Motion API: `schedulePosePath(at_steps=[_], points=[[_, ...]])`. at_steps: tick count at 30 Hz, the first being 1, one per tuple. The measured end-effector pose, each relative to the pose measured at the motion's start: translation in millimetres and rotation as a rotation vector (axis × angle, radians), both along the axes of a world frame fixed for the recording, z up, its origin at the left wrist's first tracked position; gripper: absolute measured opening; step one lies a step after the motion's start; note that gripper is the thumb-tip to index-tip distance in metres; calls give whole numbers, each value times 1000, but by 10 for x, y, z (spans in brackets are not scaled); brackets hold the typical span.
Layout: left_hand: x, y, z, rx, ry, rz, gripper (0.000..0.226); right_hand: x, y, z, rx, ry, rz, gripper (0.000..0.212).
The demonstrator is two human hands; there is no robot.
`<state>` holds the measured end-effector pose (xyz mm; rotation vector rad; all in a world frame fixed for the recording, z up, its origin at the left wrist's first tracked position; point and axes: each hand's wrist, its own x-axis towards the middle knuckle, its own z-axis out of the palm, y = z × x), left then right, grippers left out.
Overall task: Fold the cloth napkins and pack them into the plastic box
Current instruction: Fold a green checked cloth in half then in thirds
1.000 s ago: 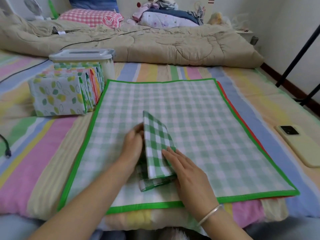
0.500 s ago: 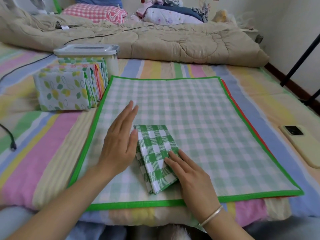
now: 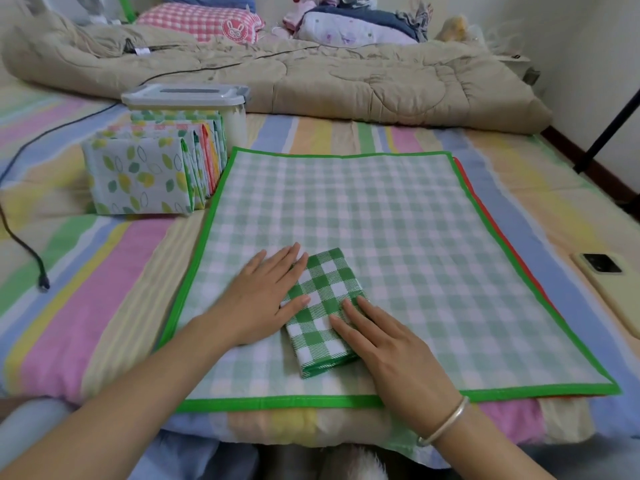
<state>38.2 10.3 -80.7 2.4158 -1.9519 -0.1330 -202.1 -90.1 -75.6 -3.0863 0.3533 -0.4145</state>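
Note:
A folded green-and-white checked napkin [image 3: 323, 311] lies on an unfolded pale green checked napkin [image 3: 398, 244] spread flat on the bed. My left hand [image 3: 261, 294] lies flat with straight fingers, its fingertips and thumb on the folded napkin's left edge. My right hand [image 3: 384, 344] presses flat on its right side. A row of folded leaf-print and coloured napkins [image 3: 156, 174] stands at the left. Behind it sits the plastic box [image 3: 188, 98] with its lid on.
A red-edged cloth [image 3: 485, 216] peeks from under the spread napkin at the right. A phone [image 3: 611, 289] lies at the right, a black cable [image 3: 24, 251] at the left. A beige quilt [image 3: 311, 77] and pillows fill the back.
The napkin's raised flap has come down flat. My left hand left its underside and now lies flat against its left edge. My right hand still presses the right side.

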Motion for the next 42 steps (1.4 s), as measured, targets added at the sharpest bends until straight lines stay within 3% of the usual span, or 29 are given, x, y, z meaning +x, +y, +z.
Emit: schedulePosePath(at_steps=[2,5,8,10,11,14,16,18,21,24,26,29,31,34,37,39,42], points=[[4,0,6,31,-8,2,87,-51,-34,37,44,103,42,62],[-88,-35,114,55,-160,30,85,-121,-59,103,328,216,84,72],[-310,-38,207,-91,-297,-8,76,-114,-13,63,276,192,69,67],[-396,12,245,-54,-53,-26,86,-114,19,-11,178,181,56,67],[-406,45,255,75,74,-21,95,-109,22,-46,159,166,55,67],[-333,104,241,224,143,-68,116,-66,-15,-29,345,99,60,62],[-269,107,177,219,123,-92,121,-35,-78,40,587,-45,-26,57],[-257,106,113,203,67,-102,124,-17,-137,133,642,-231,-265,41],[-279,101,22,177,-3,-93,127,23,-130,296,493,-17,-580,19],[-312,103,0,132,-13,-55,127,107,-2,376,599,91,-583,30],[-355,107,4,91,0,-1,128,187,101,392,735,-8,-553,30],[-429,113,16,48,29,98,130,354,246,341,1116,-331,-544,17],[-431,133,73,-18,126,138,131,453,277,283,1177,-498,-514,10],[-260,194,240,-397,405,283,110,575,189,268,1164,-606,-439,17],[113,247,428,-845,399,480,54,759,95,341,1136,-562,-286,21],[375,275,569,-914,647,604,25,955,84,425,1091,-514,-182,24],[703,377,695,-979,1057,731,20,1319,99,559,1043,-485,-97,22]])
